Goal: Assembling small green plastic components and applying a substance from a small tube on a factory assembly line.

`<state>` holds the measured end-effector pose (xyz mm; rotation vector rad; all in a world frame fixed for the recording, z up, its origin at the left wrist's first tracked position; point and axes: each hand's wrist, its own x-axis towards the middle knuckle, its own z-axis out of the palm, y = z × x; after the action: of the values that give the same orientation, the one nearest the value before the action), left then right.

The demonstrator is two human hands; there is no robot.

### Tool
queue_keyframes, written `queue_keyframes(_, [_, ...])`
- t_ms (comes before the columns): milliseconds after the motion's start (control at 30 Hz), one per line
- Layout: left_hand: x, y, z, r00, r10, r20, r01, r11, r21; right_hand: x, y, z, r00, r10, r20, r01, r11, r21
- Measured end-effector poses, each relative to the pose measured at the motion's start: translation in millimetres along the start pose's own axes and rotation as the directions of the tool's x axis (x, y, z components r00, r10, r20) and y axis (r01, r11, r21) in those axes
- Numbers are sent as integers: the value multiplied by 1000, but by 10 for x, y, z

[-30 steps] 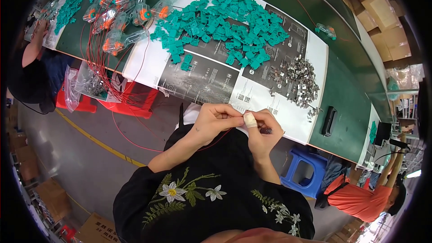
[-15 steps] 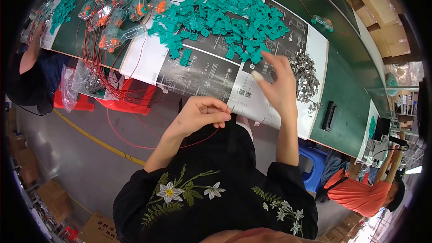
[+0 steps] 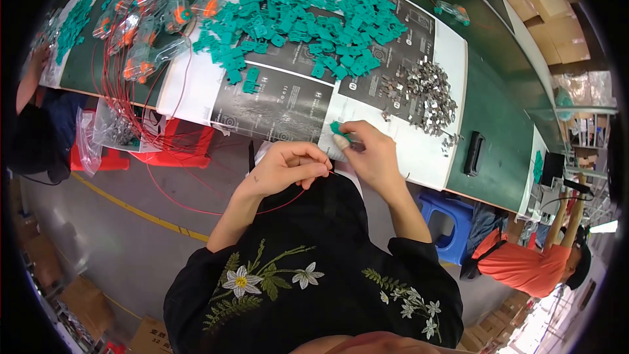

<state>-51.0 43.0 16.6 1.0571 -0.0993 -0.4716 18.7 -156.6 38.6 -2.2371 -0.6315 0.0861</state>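
At the table's near edge, my left hand [image 3: 288, 169] pinches the end of a thin red wire [image 3: 208, 211], whose slack loops down to the left. Just right of it, my right hand [image 3: 372, 157] holds a small green plastic part [image 3: 337, 129] between thumb and fingertips. A whitish cover sits on the right thumb tip. Beyond both hands spreads a large heap of similar green plastic parts [image 3: 295, 13]. Small silvery metal pieces [image 3: 432, 95] lie piled to the right of the heap.
Clear plastic bodies with orange pieces [image 3: 141, 46] cluster at the far left, red wires trailing from them. A black handle-like object [image 3: 476, 153] lies on the green tabletop. A blue stool [image 3: 451, 226] stands below the table. Co-workers sit at left and right [image 3: 521, 265].
My right hand has drawn back from the green heap toward my left hand, bringing a green part. My left hand keeps its pinch on the wire.
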Motion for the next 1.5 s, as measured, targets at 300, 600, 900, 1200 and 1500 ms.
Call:
queue_keyframes(300, [65,-42,45,998,27,-48,-27,1000,5,-114,172,-302,968,-70,-241,53,996,-77])
queue_keyframes(600, [152,1,204,995,49,-82,-43,996,79,-26,572,-572,958,82,-275,-127,980,-151])
queue_keyframes(900, [200,-96,399,899,327,-291,-203,901,383,-380,-25,-205,957,-163,-239,179,983,46])
queue_keyframes(1200, [185,-94,455,823,513,-241,-292,749,595,-406,-52,-145,924,-204,-324,225,974,29])
queue_keyframes(1500, [176,-114,443,806,551,-218,-296,693,657,-429,-76,-107,927,-249,-281,265,964,18])
